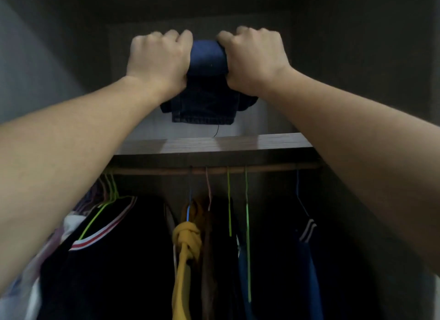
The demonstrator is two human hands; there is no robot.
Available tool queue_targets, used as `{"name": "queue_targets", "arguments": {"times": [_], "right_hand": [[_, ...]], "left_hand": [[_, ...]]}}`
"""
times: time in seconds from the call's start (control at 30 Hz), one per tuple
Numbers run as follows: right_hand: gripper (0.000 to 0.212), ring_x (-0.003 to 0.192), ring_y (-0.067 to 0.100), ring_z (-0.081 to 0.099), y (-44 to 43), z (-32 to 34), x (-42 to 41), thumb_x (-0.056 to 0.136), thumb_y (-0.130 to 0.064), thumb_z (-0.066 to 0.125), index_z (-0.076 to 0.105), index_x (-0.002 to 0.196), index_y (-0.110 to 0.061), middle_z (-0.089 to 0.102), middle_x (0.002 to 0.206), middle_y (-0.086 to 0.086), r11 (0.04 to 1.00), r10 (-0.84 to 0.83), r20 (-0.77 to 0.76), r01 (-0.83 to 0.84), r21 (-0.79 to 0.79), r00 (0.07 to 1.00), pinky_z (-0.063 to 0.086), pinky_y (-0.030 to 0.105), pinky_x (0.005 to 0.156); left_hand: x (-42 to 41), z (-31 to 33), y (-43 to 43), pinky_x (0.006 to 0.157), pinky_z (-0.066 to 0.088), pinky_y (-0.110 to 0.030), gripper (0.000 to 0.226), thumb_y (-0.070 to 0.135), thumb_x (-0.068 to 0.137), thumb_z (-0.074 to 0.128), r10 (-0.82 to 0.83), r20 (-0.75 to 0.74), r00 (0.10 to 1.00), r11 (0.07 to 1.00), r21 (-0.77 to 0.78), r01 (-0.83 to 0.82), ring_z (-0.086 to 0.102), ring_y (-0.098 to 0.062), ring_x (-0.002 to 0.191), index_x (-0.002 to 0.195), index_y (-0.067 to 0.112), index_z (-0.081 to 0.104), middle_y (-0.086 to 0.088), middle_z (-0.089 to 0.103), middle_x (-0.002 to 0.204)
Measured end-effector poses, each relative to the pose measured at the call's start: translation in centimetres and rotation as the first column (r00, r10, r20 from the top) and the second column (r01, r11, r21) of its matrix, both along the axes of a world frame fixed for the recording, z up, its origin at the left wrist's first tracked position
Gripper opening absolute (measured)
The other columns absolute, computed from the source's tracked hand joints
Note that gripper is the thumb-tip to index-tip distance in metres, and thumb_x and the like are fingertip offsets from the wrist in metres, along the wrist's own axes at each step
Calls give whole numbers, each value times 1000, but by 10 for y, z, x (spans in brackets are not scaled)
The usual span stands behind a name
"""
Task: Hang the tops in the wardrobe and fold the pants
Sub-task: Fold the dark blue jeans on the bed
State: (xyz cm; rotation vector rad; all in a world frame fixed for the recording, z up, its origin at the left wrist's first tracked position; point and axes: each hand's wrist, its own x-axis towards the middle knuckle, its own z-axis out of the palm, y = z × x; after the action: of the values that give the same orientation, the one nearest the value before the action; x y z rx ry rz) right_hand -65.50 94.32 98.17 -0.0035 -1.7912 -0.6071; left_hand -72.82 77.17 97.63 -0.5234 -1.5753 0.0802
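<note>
A folded pair of dark blue denim pants (pixel 207 81) is held up inside the wardrobe's upper compartment, above the wooden shelf (pixel 214 143). My left hand (pixel 159 57) grips its left side and my right hand (pixel 254 57) grips its right side, fingers curled over the top. A hem and a loose thread hang from the bundle's underside. Below the shelf, several tops hang from the rail (pixel 214 170): a dark top with red-and-white collar trim (pixel 114 260), a knotted yellow garment (pixel 187 248) and a dark blue top (pixel 307 260).
Green, pink and blue wire hangers (pixel 247 224) hang along the rail, some of them bare. Light-coloured clothing (pixel 35 272) bunches at the lower left. The wardrobe's dark side walls close in on both sides, and the upper compartment's back is dim.
</note>
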Motion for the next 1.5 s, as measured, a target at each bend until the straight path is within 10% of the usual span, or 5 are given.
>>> {"name": "queue_targets", "arguments": {"times": [0.53, 0.8, 0.97, 1.2, 1.5], "right_hand": [[38, 87, 34, 65, 43, -6, -137, 83, -41, 63, 62, 119, -28, 67, 104, 7, 951, -296, 359, 310, 19, 885, 41, 34, 65], [54, 93, 26, 62, 48, -34, -106, 82, -53, 64, 55, 129, -29, 67, 113, 4, 965, -180, 670, 260, -20, 721, 52, 38, 79], [71, 110, 27, 56, 46, -25, -94, 71, -60, 59, 51, 136, -33, 56, 126, 5, 973, -104, 705, 217, -72, 701, 49, 44, 94], [47, 95, 25, 57, 37, -26, -109, 81, -48, 68, 61, 125, -30, 59, 108, 3, 965, -229, 569, 260, 28, 789, 48, 37, 74], [48, 112, 28, 55, 51, -35, -137, 94, -25, 60, 46, 140, -20, 56, 129, 10, 936, -157, 759, 341, -90, 632, 43, 37, 92]], "left_hand": [[-171, -1, 61, 64, 39, -35, 38, 34, 78, 66, -46, 276, 960, 946, -297, 130, 63, -37, 87, 110, 18, 52, -11, 66, 102], [-136, -20, 57, 66, 44, -34, 34, 42, 78, 67, 174, 546, 819, 821, -540, 186, 55, -21, 77, 103, 28, 48, 3, 57, 86], [-119, -8, 35, 88, 52, -43, 52, 50, 68, 61, 141, 840, 524, 866, -361, 346, 60, -20, 96, 115, 26, 60, 1, 62, 106], [-136, -9, 35, 69, 48, -37, 14, 38, 88, 58, 146, 612, 777, 881, -438, 179, 55, -22, 84, 85, 24, 60, 0, 57, 89], [-166, -22, 57, 72, 53, -36, 11, 13, 90, 51, 171, 701, 692, 889, -412, 197, 61, -27, 82, 96, 14, 61, -8, 63, 93]]}}
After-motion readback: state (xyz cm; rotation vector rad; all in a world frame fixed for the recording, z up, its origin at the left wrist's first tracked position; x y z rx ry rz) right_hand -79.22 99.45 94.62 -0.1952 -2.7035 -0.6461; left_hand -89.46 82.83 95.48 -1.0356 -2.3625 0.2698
